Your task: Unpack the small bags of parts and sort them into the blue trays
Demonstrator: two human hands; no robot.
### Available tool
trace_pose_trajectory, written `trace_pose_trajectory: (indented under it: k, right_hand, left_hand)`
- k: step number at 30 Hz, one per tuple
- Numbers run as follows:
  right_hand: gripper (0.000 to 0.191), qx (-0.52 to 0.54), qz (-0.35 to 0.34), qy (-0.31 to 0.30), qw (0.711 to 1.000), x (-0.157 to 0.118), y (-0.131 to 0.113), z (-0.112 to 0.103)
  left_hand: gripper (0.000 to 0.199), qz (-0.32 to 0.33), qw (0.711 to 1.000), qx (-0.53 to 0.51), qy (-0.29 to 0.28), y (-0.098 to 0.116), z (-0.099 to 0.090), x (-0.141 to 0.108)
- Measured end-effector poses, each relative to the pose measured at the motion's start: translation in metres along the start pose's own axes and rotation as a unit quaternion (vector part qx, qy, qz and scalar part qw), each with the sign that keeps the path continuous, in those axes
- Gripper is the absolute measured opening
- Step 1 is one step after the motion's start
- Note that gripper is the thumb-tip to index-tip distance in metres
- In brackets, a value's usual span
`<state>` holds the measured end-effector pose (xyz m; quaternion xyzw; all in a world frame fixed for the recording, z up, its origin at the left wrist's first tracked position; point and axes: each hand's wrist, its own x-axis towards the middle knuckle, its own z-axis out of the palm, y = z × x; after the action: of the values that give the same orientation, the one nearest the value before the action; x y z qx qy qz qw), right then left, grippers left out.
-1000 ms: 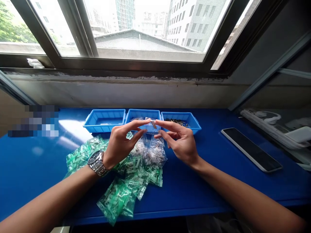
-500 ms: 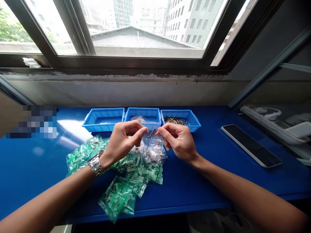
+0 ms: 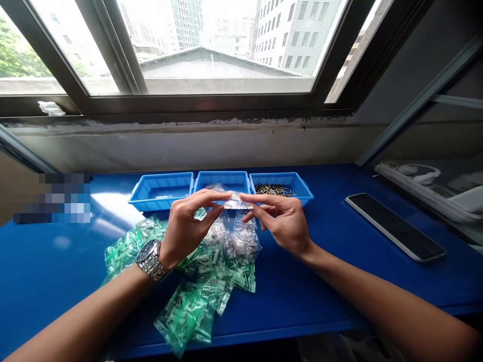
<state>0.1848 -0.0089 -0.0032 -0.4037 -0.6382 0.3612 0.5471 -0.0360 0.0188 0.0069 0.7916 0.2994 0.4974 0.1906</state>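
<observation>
A small clear plastic bag (image 3: pixel 238 202) is stretched between my two hands, above the heap on the table. My left hand (image 3: pixel 192 221), with a metal watch on its wrist, pinches the bag's left side between thumb and fingers. The right side of the bag is pinched by my right hand (image 3: pixel 281 218). Just below lie clear bags of small metal parts (image 3: pixel 243 242). Green-tinted bags (image 3: pixel 186 314) with pale and metal pieces spread under and around my left wrist. What the held bag contains is too small to make out.
Behind my hands stand a left blue bin (image 3: pixel 162 203), a middle blue bin (image 3: pixel 222 176) with clear bags, and a right blue bin (image 3: pixel 305 193) holding many screw-like pieces. A phone (image 3: pixel 394 226) lies on the right of the blue table (image 3: pixel 302 296), below a window.
The bag between my hands has tilted and now shows flat and shiny, where thin metal pieces were visible before. My fingers have straightened along its edge. The view has shifted slightly.
</observation>
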Motion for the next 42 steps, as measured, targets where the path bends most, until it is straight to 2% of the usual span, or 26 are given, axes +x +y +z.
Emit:
trace_pose_trajectory:
  k: [2,5,8,11,15,17,20,22,24,26,28,31,34,37,40,42]
  right_hand:
    - [0.018,0.009,0.018,-0.03,0.999,0.0,-0.002,0.0]
    - [0.029,0.017,0.049,-0.087,0.995,-0.001,-0.003,0.0]
    - [0.035,0.002,0.04,-0.079,0.996,-0.001,-0.004,-0.001]
    - [0.035,-0.017,0.021,-0.032,0.999,0.002,-0.007,-0.003]
    - [0.035,-0.058,0.002,-0.01,0.998,0.005,-0.009,-0.006]
    - [0.036,-0.089,-0.01,-0.012,0.996,0.007,-0.008,-0.007]
    - [0.035,-0.158,-0.027,-0.029,0.987,0.009,-0.006,-0.011]
    - [0.03,-0.222,-0.028,-0.074,0.972,0.012,-0.005,-0.015]
    - [0.02,-0.299,-0.015,-0.143,0.943,0.015,-0.004,-0.019]
    - [0.018,-0.37,0.001,-0.198,0.908,0.017,-0.003,-0.022]
    - [0.021,-0.416,0.009,-0.217,0.883,0.017,-0.001,-0.022]
    - [0.015,-0.444,-0.007,-0.216,0.869,0.015,0.001,-0.02]
    - [0.012,-0.43,-0.047,-0.196,0.88,0.013,0.002,-0.018]
    - [0.015,-0.359,-0.065,-0.131,0.922,0.012,0.0,-0.018]
    - [0.02,-0.242,-0.03,-0.071,0.967,0.011,-0.004,-0.017]
    - [0.021,-0.153,0.007,-0.064,0.986,0.01,-0.006,-0.016]
  left_hand:
    - [0.006,-0.002,1.0,-0.003,-0.021,0.001,-0.001,0.001]
    - [0.024,-0.037,0.997,-0.012,-0.066,0.003,-0.002,0.002]
    - [0.029,-0.079,0.994,-0.024,-0.073,0.005,-0.006,0.006]
    - [0.028,-0.12,0.992,-0.021,-0.032,0.002,-0.013,0.014]
    - [0.03,-0.173,0.982,0.038,0.068,-0.011,-0.022,0.03]
    - [0.031,-0.181,0.979,0.062,0.074,-0.017,-0.024,0.034]
    - [0.031,-0.163,0.979,0.115,0.042,-0.022,-0.024,0.032]
    - [0.03,-0.14,0.979,0.145,0.032,-0.021,-0.022,0.027]
    - [0.029,-0.119,0.98,0.155,0.024,-0.018,-0.02,0.021]
    - [0.027,-0.096,0.984,0.153,0.009,-0.015,-0.018,0.018]
    - [0.026,-0.068,0.986,0.153,-0.008,-0.012,-0.015,0.016]
    - [0.024,-0.033,0.986,0.161,-0.023,-0.009,-0.013,0.015]
    - [0.022,-0.022,0.986,0.163,-0.028,-0.009,-0.011,0.015]
    - [0.022,-0.012,0.987,0.158,-0.035,-0.008,-0.011,0.014]
    - [0.022,-0.009,0.988,0.146,-0.047,-0.005,-0.01,0.013]
    - [0.021,-0.022,0.989,0.134,-0.056,-0.003,-0.009,0.012]
